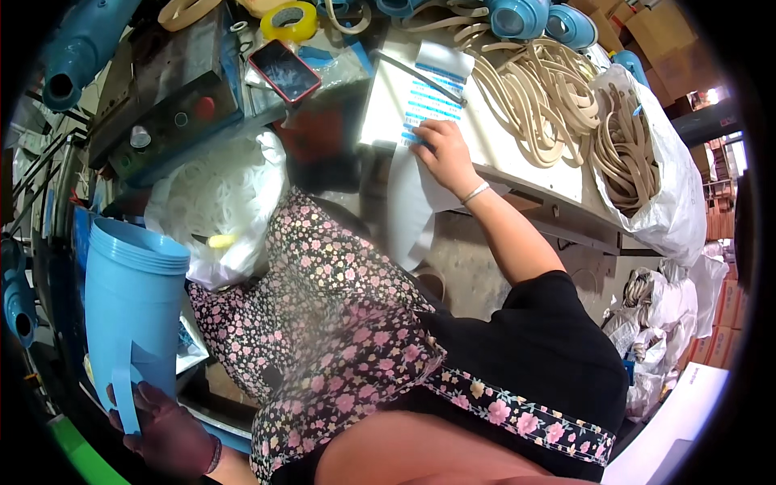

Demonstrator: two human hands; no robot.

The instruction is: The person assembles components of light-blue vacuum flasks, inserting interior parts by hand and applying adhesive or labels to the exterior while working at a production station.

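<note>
At the lower left, my left hand [171, 432], in a dark maroon glove, grips a tall blue plastic cylinder [133, 303] by a strip-like handle on its side. The cylinder's top is open and ringed with ridges like a screw thread. My bare right hand [445, 155] is at the bench edge, its fingers curled and pinching at a long sheet of blue-and-white labels [436, 95]. Part of that sheet lies on the bench; its plain backing [411, 206] hangs down over the edge. A dark thin bar [420, 78] lies across the labels.
A white bag of clear rings [214, 190] with a yellow-handled tool stands between the cylinder and my lap. On the bench are a phone [284, 71], yellow tape [289, 22], beige straps [537, 97] and blue plastic parts [517, 16]. A strap-filled sack [647, 162] stands right.
</note>
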